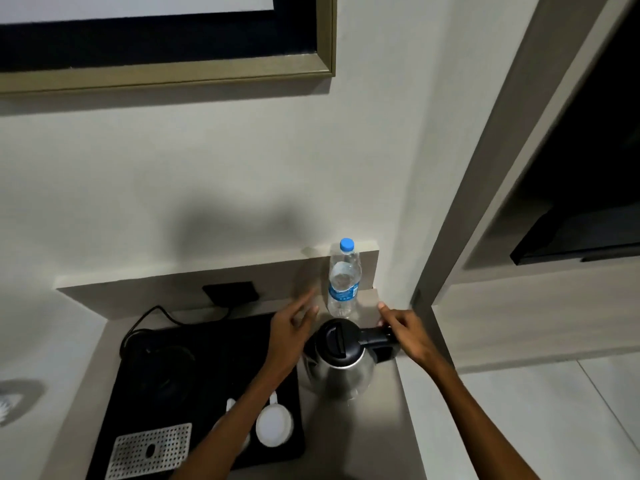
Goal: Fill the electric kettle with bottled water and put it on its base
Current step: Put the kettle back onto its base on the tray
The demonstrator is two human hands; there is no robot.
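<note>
Counter | right hand grips kettle handle | left hand open, empty, near bottle

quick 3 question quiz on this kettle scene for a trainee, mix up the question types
1. True or false: the clear plastic water bottle with the blue cap is lying on its side.
2. Multiple choice: the steel electric kettle with the black lid stands A) on the round black base, B) on the counter to the right of the black tray, C) in the air.
3. Fill in: the right hand is at the kettle's black ____.

Key: 1 false, it stands upright by the wall, cap on. 2 B. 3 handle; the left hand is open, holding nothing.
</note>
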